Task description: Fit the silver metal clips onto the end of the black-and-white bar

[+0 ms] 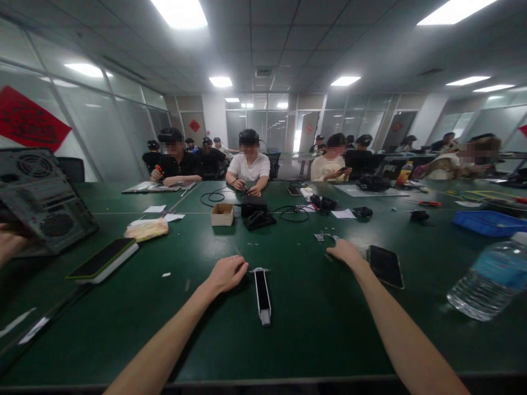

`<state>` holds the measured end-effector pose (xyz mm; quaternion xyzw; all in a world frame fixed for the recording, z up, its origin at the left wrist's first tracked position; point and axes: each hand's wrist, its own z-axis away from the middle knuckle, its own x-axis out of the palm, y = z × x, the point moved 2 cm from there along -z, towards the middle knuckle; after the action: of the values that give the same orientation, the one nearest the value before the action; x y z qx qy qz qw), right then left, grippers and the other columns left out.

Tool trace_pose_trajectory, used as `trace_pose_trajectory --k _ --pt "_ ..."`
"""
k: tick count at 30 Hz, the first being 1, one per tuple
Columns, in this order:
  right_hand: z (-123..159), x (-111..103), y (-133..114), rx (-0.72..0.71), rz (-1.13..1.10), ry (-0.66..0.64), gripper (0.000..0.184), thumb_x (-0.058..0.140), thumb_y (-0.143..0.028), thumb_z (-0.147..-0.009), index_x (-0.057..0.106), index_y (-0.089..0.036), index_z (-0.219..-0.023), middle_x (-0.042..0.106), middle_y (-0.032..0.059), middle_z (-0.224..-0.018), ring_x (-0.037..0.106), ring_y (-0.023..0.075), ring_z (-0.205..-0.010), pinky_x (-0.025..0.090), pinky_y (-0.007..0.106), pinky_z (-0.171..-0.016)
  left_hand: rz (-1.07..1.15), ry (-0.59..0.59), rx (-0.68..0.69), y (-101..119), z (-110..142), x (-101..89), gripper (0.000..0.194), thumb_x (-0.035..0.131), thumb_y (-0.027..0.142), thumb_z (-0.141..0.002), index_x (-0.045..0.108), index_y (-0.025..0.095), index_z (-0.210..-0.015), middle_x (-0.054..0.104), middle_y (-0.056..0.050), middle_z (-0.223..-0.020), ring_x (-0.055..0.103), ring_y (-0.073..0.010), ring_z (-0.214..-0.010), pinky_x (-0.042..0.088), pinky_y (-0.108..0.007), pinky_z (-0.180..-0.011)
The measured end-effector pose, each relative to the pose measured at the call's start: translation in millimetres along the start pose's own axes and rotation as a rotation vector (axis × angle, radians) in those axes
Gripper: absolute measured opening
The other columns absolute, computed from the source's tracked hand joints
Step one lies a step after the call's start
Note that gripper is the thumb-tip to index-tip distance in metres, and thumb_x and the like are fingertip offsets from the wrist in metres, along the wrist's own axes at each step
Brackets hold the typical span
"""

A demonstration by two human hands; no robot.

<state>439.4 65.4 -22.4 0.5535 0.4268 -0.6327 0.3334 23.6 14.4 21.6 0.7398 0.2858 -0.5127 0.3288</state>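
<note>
My left hand (226,273) lies on the green table (222,345), holding nothing I can see, its fingers loosely bent and the thumb apart. Just right of it lies a long, narrow device (263,296) with a white frame and black middle, whose exact kind I cannot tell. My right hand (346,254) reaches further forward, fingers closed at a small silvery metal piece (336,238); the fingertips partly hide the grip. Beside those fingertips lie more small metal pieces (319,237). A black-screened phone (385,265) lies right of my right wrist.
A water bottle (489,277) and blue tray (489,223) are at right. At left stand a computer case (45,203), with another person's hand (10,241) beside it, and a green-edged box (105,260). Ahead are a cardboard box (222,215), black cables, and people seated opposite.
</note>
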Motion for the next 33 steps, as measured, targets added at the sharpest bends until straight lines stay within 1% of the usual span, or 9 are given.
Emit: trace_pose_trajectory --k 5,8,12,14,17,19,21,27,33 --pt "9.8 -3.3 -6.8 -0.001 0.002 0.062 0.043 0.058 -0.037 -0.077 0.060 -0.008 -0.109 0.062 0.0208 -0.097 0.063 0.0301 -0.090 0.048 0.034 -0.070 0.001 -0.003 0.010 -1.4 0.7 0.7 0.035 0.032 0.034 -0.094 0.059 0.017 -0.078 0.062 -0.005 -0.079 0.057 -0.0161 -0.071 0.041 -0.026 -0.067" --pt "17.3 -11.3 -11.8 -0.035 0.002 0.090 0.035 0.059 -0.031 -0.077 0.062 -0.007 -0.102 0.063 0.0211 -0.092 0.063 0.0309 -0.086 0.048 0.035 -0.067 0.056 -0.009 0.031 -0.5 2.1 -1.0 0.031 0.035 0.033 -0.093 0.059 0.017 -0.082 0.062 -0.004 -0.083 0.057 -0.0152 -0.073 0.042 -0.026 -0.067" --pt "30.2 -18.5 -34.8 -0.228 -0.019 0.112 0.018 0.055 -0.022 -0.078 0.065 -0.010 -0.089 0.064 0.0160 -0.088 0.063 0.0263 -0.085 0.046 0.032 -0.073 0.134 -0.053 0.065 3.5 4.3 -5.1 0.023 0.044 0.036 -0.090 0.058 0.018 -0.093 0.061 -0.002 -0.087 0.057 -0.0139 -0.073 0.043 -0.024 -0.066" --pt "40.2 -17.2 -54.3 -0.356 -0.041 0.117 0.018 0.053 -0.019 -0.081 0.064 -0.013 -0.093 0.064 0.0114 -0.092 0.061 0.0214 -0.089 0.045 0.028 -0.078 0.145 -0.079 0.071 4.7 4.9 -5.7 0.024 0.048 0.038 -0.088 0.057 0.019 -0.098 0.061 -0.002 -0.089 0.057 -0.0142 -0.074 0.043 -0.024 -0.065" --pt "60.6 -8.8 -87.4 -0.575 -0.096 0.093 0.019 0.049 -0.020 -0.085 0.064 -0.017 -0.097 0.063 0.0072 -0.098 0.060 0.0158 -0.089 0.044 0.023 -0.079 0.144 -0.097 0.081 4.6 5.0 -3.5 0.024 0.051 0.038 -0.086 0.057 0.021 -0.102 0.060 -0.001 -0.089 0.057 -0.0143 -0.075 0.044 -0.024 -0.067" --pt "76.9 -2.4 -107.9 -0.766 -0.186 0.075 0.021 0.045 -0.019 -0.087 0.064 -0.015 -0.097 0.062 0.0079 -0.097 0.059 0.0162 -0.088 0.045 0.026 -0.080 0.138 -0.095 0.090 4.1 4.7 -0.9 0.022 0.052 0.037 -0.086 0.057 0.022 -0.102 0.060 0.000 -0.090 0.057 -0.0139 -0.076 0.044 -0.024 -0.068" --pt "92.2 2.1 -123.2 -0.878 -0.279 0.060 0.022 0.045 -0.018 -0.087 0.063 -0.014 -0.098 0.061 0.0076 -0.096 0.058 0.0165 -0.088 0.047 0.028 -0.080 0.129 -0.092 0.102 4.0 4.3 1.9 0.020 0.051 0.034 -0.087 0.057 0.021 -0.101 0.060 -0.001 -0.090 0.058 -0.0135 -0.076 0.043 -0.023 -0.068" --pt "124.9 -0.3 -144.4 -0.995 -0.411 0.020 0.021 0.049 -0.014 -0.083 0.063 -0.014 -0.099 0.060 0.0058 -0.091 0.056 0.0135 -0.075 0.048 0.025 -0.068 0.118 -0.076 0.108 2.0 3.8 8.4 0.017 0.048 0.030 -0.088 0.058 0.021 -0.099 0.060 -0.001 -0.089 0.057 -0.0132 -0.075 0.043 -0.023 -0.068" --pt "135.9 -7.6 -149.6 -1.060 -0.422 -0.029 0.016 0.053 -0.014 -0.082 0.063 -0.014 -0.095 0.060 0.0047 -0.083 0.054 0.0121 -0.068 0.047 0.024 -0.064 0.119 -0.071 0.110 1.1 3.9 10.5 0.016 0.048 0.029 -0.088 0.058 0.021 -0.096 0.061 -0.001 -0.087 0.058 -0.0135 -0.076 0.043 -0.023 -0.069"
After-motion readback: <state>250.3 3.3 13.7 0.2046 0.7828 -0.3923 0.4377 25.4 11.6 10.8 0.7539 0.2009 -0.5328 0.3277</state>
